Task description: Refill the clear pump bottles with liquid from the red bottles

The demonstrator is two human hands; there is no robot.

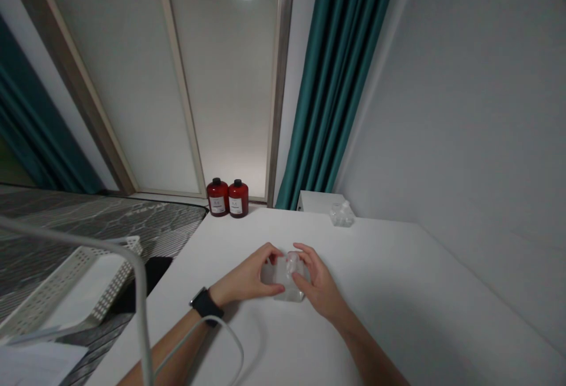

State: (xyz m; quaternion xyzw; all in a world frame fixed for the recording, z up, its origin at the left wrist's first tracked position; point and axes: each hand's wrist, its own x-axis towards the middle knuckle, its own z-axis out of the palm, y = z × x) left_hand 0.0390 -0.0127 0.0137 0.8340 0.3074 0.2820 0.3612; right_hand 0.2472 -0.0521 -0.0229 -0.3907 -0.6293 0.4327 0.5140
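On the white table (247,345), a clear, squarish plastic container (289,290) with a rounded clear top sits between my two hands. My left hand (254,274) curves round its left side, thumb near the front and fingers behind. From the right, my right hand (319,289) closes its thumb and fingers about the upper part. The fingers partly cover the container, so its exact kind cannot be made out. A dark-banded watch (206,305) is on my left wrist.
Two red bottles (217,198) with black caps stand at the table's far left corner. Another clear plastic item (342,215) lies at the back, by a white box (316,200). A pale cable (140,292) crosses the left foreground. A white perforated basket (42,297) sits left of the table.
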